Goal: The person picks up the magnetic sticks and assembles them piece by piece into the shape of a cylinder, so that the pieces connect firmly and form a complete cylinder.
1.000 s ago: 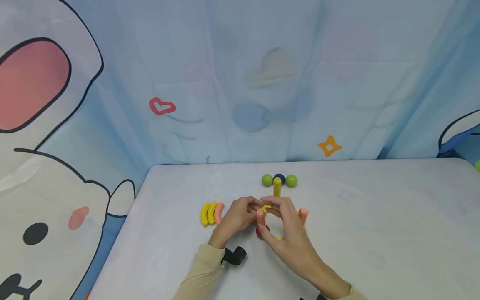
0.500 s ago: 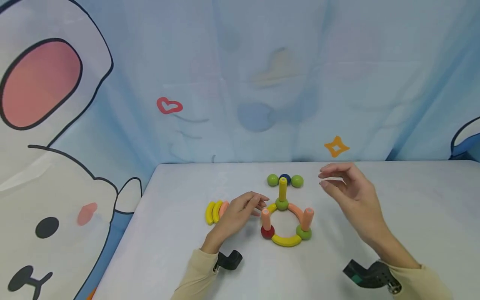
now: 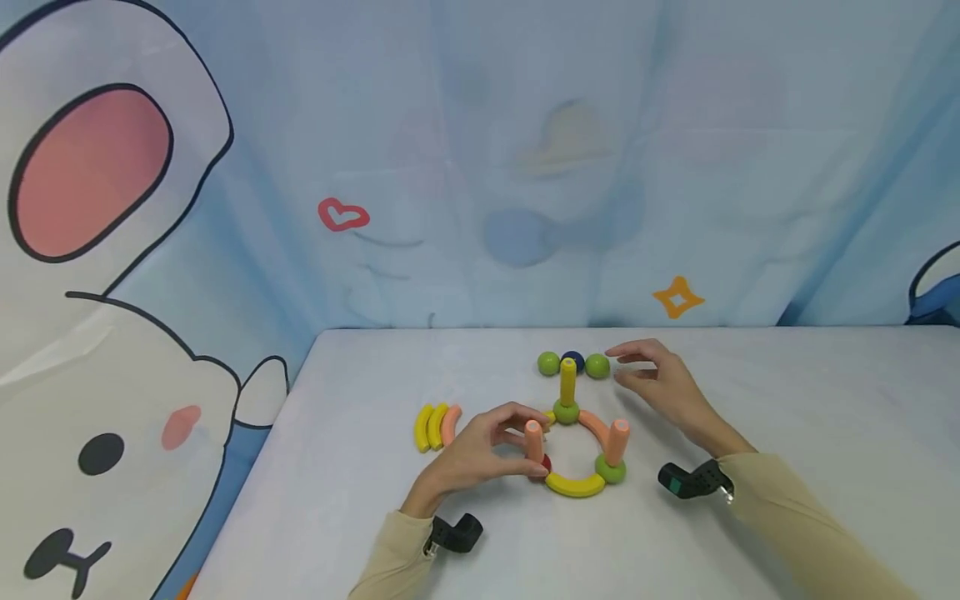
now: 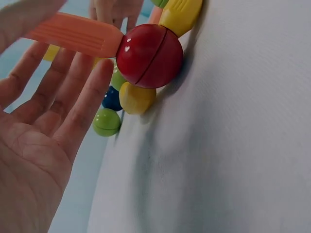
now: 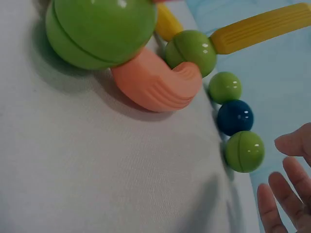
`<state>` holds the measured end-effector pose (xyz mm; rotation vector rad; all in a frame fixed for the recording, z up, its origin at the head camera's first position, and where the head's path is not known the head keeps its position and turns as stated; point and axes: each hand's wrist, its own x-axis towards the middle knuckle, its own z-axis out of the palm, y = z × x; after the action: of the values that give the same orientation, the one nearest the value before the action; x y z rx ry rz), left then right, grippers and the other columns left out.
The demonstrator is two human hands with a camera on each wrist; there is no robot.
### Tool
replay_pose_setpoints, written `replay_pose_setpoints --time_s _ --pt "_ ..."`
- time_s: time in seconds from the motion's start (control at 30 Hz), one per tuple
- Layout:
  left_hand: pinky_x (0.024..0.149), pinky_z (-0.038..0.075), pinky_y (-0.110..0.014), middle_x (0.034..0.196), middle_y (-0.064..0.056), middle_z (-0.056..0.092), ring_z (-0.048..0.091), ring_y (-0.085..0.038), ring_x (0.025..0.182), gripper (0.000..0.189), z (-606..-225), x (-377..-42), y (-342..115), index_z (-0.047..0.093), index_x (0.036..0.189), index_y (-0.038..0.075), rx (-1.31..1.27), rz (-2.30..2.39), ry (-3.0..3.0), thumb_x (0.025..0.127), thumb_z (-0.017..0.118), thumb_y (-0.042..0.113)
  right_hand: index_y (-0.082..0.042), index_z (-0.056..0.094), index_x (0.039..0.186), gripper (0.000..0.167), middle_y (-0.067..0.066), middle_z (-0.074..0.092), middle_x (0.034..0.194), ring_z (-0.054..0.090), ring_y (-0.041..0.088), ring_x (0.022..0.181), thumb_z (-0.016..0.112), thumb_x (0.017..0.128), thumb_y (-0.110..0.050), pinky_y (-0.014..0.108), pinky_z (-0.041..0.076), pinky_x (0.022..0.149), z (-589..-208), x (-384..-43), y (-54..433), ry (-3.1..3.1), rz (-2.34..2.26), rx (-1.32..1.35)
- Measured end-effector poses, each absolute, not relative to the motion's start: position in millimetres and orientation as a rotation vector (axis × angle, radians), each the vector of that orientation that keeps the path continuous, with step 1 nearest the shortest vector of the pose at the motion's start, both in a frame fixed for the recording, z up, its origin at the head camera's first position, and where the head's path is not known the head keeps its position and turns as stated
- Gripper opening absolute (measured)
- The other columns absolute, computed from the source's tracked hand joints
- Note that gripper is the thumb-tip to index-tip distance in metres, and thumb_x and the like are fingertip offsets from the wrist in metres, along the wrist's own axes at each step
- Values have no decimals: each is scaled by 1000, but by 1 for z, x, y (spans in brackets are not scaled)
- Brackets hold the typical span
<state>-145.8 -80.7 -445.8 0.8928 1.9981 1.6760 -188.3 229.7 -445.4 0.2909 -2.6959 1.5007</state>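
Looking on from the head view, I see a white table (image 3: 787,408) before a pale blue curtain (image 3: 450,92) with a cartoon figure (image 3: 142,367). A ring (image 3: 575,486) of balls and curved pieces lies flat on it. Half a second ago the left hand (image 3: 476,454) was left of the peach rod (image 3: 534,442); now thumb and fingers stand wide around that rod, which rises upright from the red ball (image 3: 546,467). The right hand (image 3: 667,387) has come in beside the end green ball (image 3: 597,366), thumb and fingers apart.

In the left wrist view, the fingers run straight behind the rod; whether they press it, I can't tell.

In the right wrist view, the parted fingers hang near the green ball, beside the navy ball (image 5: 235,117).
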Motion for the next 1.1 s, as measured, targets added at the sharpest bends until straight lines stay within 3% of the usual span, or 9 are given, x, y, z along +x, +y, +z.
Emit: replay_pose_setpoints --time_s 0.1,0.13,0.33,0.53,0.7,0.9,1.1 --pt "99 56 -39 129 -23 64 65 -10 109 45 -446 -146 -80 62 131 -2 860 1701 2009 90 79 -5 0 63 137 41 23 50 140 54 45 127 69 96 1 60 48 104 -449 -197 224 -2755 1457 305" --pt "97 57 -38 125 -21 65 66 -9 106 42 -446 -146 -80 63 128 -3 843 1707 2011 90 79 -5 0 62 137 42 24 49 140 53 46 127 70 96 0 61 49 103 -449 -199 222 -2783 1440 304" --pt "95 57 -30 116 -16 71 70 -9 102 29 -445 -144 -79 67 117 -3 832 1657 2038 90 79 -3 0 63 137 43 25 52 138 57 43 118 74 95 -6 55 52 95 -451 -210 214 -2926 1402 305" --pt "98 55 -27 118 -12 74 68 -7 107 30 -447 -147 -73 70 115 2 1064 1467 2170 88 83 0 1 63 135 43 23 59 129 61 38 111 75 95 -8 53 51 93 -452 -211 215 -2988 1347 352" --pt "100 51 -22 123 -10 73 66 -11 112 22 -446 -150 -69 62 96 4 1176 1273 2226 88 82 -1 -1 63 133 41 21 62 124 61 36 108 76 95 -10 50 51 92 -453 -207 217 -2977 1373 322" --pt "100 48 -20 125 -5 70 61 -6 107 32 -436 -153 -66 69 115 6 1177 1081 2299 88 84 1 -2 62 133 42 20 63 121 59 33 104 77 95 -12 46 50 90 -453 -203 221 -2957 1392 303" --pt "91 50 -17 120 1 71 60 -6 106 22 -434 -157 -63 71 99 6 1137 1022 2292 84 87 2 -3 63 133 43 18 63 118 58 31 101 79 94 -14 43 49 88 -453 -202 221 -2958 1391 283"
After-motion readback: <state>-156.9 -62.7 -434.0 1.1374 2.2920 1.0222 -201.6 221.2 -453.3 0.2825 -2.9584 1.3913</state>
